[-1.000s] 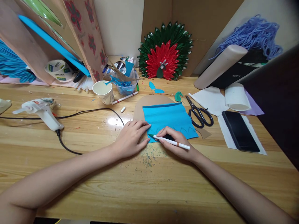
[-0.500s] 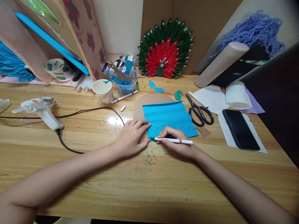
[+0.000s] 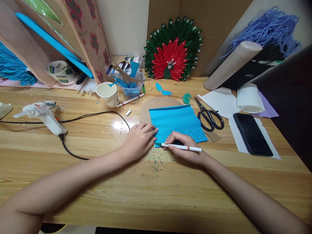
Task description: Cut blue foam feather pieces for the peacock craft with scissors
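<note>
at the far left of the wooden table (image 3: 97, 182) a white glue gun (image 3: 42, 115) lies on its side, its black cord (image 3: 92, 114) running right toward the middle. behind it, a paper cup (image 3: 108, 94) stands upright, with a clear plastic tub (image 3: 131, 86) of blue scraps just beside it and a white marker (image 3: 130, 101) lying in front of the tub.

my left hand (image 3: 138, 141) rests flat and loosely spread, holding nothing, its fingertips pressing the left edge of the blue paper sheet (image 3: 176, 121). the sheet lies on a brown cardboard piece (image 3: 156, 105) at the table's middle, with a row of pointed outlines drawn along its near edge.

my right hand (image 3: 186, 150) is closed around a white pen (image 3: 181, 147), which lies nearly level with its tip pointing left at the sheet's near left corner.

right of the sheet, black scissors (image 3: 209, 114) lie closed. a black phone (image 3: 253, 134) rests on white paper (image 3: 237, 143) further right. a red and green paper fan ornament (image 3: 173, 48) leans against the back wall.
</note>
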### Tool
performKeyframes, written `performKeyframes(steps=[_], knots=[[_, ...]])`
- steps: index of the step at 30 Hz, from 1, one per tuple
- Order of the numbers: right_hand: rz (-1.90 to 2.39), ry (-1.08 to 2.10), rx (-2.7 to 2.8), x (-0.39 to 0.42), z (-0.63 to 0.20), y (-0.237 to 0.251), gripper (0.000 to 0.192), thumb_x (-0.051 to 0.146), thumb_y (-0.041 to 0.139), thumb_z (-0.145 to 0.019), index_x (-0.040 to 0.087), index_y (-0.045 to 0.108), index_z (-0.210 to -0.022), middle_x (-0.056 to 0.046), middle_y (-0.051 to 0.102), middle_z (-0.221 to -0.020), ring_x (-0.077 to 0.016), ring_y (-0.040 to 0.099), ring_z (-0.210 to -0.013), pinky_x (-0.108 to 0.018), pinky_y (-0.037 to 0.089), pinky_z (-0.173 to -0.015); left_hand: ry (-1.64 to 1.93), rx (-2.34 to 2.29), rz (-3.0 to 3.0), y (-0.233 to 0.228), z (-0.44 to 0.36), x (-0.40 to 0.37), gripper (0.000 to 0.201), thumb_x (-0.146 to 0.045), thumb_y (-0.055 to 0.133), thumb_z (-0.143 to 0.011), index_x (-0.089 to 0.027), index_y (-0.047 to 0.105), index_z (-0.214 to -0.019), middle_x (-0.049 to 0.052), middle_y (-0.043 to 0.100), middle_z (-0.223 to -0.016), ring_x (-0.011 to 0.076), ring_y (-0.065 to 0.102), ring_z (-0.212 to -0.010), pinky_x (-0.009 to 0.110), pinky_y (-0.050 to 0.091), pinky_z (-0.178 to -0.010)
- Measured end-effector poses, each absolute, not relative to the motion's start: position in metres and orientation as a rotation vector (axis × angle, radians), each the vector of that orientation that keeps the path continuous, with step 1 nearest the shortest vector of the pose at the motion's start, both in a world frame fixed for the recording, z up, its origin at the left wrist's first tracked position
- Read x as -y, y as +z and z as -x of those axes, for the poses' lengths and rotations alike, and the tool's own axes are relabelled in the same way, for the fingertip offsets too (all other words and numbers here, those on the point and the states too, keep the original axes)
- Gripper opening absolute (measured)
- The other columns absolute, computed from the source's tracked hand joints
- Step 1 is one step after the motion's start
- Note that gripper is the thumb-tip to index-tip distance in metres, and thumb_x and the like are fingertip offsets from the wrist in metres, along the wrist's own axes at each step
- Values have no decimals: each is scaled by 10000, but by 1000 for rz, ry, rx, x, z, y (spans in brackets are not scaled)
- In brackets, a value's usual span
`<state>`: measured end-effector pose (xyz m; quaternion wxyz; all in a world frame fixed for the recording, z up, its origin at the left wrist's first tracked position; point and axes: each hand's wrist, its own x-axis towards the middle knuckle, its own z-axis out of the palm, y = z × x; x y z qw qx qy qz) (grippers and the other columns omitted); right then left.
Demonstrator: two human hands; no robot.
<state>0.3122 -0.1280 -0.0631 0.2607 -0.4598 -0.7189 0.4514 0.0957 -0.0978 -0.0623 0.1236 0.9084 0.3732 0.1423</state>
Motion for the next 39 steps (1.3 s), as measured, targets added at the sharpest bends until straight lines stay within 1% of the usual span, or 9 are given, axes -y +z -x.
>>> performKeyframes(steps=[9,15,19,22,25,30,33,36,39], knots=[[1220,1367,1834,128,-314,-63,49,207,570,-797,187,582,-754,-41,662,-768,-168,598,-714,-271,443,-612,440,-1091,-2617,-64,-95,96,321,-315,446,-902,-191,573,-1169,72,591,-1137,227,506,-1012,392,438,-821],[1233,1282,1915,128,-314,-64,27,186,582,-786,191,605,-770,-42,655,-795,-171,589,-733,-281,436,-626,463,-1077,-2597,-63,-95,95,317,-315,458,-897,-198,580,-1165,73,599,-1121,224,513,-1005,395,440,-826],[1134,1356,1756,128,-317,-70,81,252,567,-812,195,555,-756,-30,626,-748,-166,581,-698,-291,440,-619,448,-1091,-2587,-63,-95,95,322,-316,454,-899,-197,575,-1173,63,598,-1139,225,508,-1012,391,433,-834],[1112,1282,1582,128,-317,-75,96,274,537,-838,202,515,-778,-11,573,-739,-150,558,-668,-286,436,-608,455,-1092,-2579,-63,-95,94,325,-310,456,-898,-199,568,-1182,59,596,-1145,223,506,-1020,387,429,-843],[1168,1215,1584,128,-315,-76,86,255,511,-848,204,507,-778,-6,546,-734,-150,541,-674,-284,421,-608,464,-1088,-2575,-63,-95,94,320,-311,459,-897,-204,568,-1179,60,597,-1140,221,509,-1020,387,430,-842],[1259,1120,1712,127,-314,-73,68,214,522,-816,205,506,-751,-13,559,-743,-159,521,-682,-287,398,-611,472,-1081,-2584,-63,-95,94,312,-305,453,-899,-196,573,-1166,65,599,-1134,222,511,-1017,388,430,-839],[1222,1179,1760,127,-315,-72,100,208,520,-811,203,492,-715,-13,569,-704,-160,522,-655,-286,393,-593,467,-1081,-2588,-63,-94,94,313,-309,449,-902,-191,575,-1163,62,597,-1140,224,507,-1021,386,429,-840],[1202,1214,1729,128,-315,-73,93,215,498,-830,199,499,-738,-16,576,-711,-160,541,-661,-283,401,-592,467,-1077,-2588,-64,-94,94,320,-310,449,-903,-188,570,-1173,61,596,-1140,219,507,-1017,383,430,-842],[1251,1138,1701,128,-315,-74,59,209,501,-827,198,506,-769,-16,566,-747,-157,537,-685,-281,399,-607,477,-1074,-2586,-64,-94,94,314,-308,453,-902,-190,574,-1167,62,599,-1133,215,509,-1009,381,431,-841]])
